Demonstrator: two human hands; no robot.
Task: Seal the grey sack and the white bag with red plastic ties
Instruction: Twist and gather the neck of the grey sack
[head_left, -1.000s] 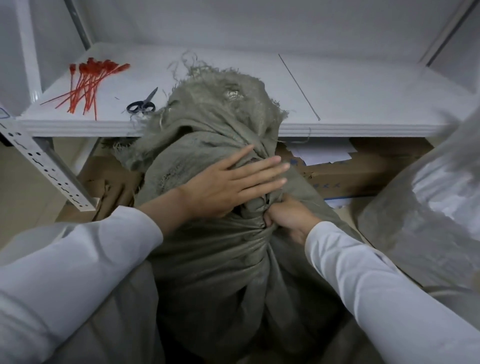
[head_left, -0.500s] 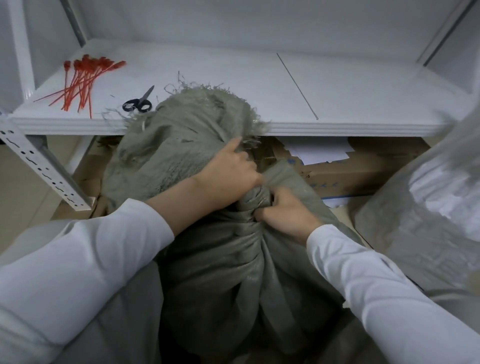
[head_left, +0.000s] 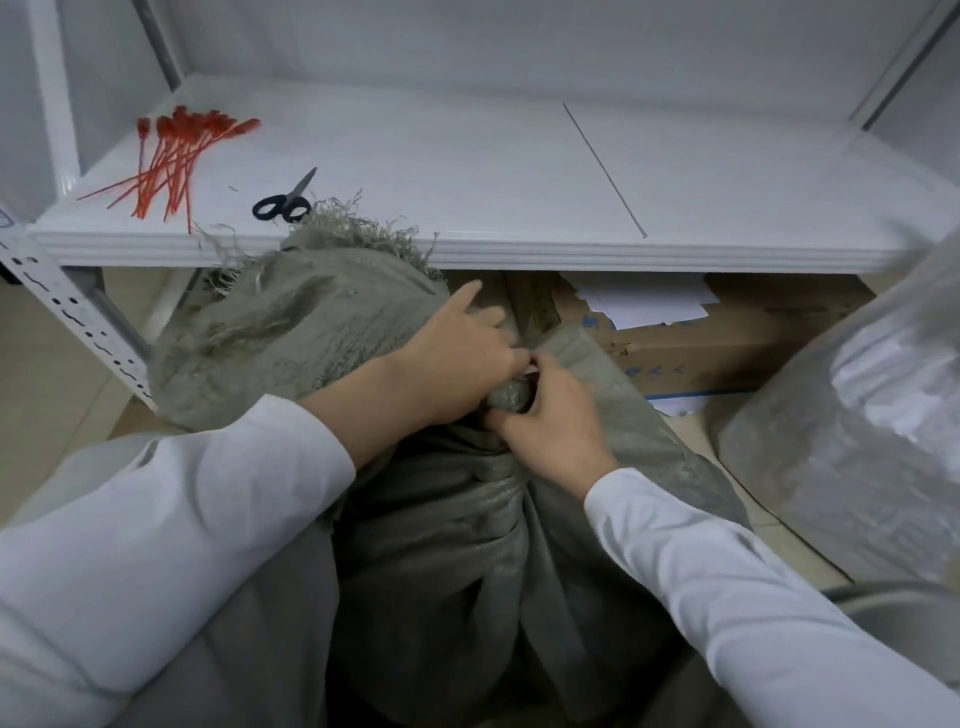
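Left hand (head_left: 457, 364) and right hand (head_left: 550, 415) both clamp the grey sack (head_left: 441, 519) neck, so next we need a red tie (head_left: 171, 156) from the shelf's (head_left: 467, 182) left end.

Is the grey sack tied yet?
Gathered, no tie showing: left hand and right hand grip the grey sack at its neck; red ties lie on the shelf.
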